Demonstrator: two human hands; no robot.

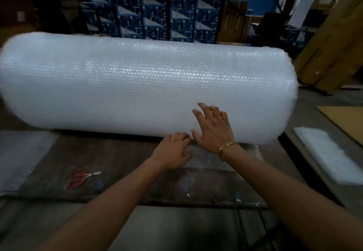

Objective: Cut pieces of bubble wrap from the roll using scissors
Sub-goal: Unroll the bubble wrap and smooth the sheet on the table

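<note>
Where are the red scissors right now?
The red scissors lie on the dark table at the lower left of the head view, left of the left hand and in front of the bubble wrap roll; nobody holds them.

Bubble wrap roll (pixel 137 86): one. Scissors (pixel 82 179): one pair. Hands: two, left hand (pixel 172 150), right hand (pixel 212 129). Bracelet (pixel 225 147): one. Loose wrap sheets: two, left sheet (pixel 21 156), middle sheet (pixel 208 160). White stack (pixel 330 156): one. Blue boxes (pixel 153 9): too many to count.

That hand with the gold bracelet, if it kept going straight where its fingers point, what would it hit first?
The right hand would meet the bubble wrap roll at once; its spread fingers seem to rest on its side.
</note>
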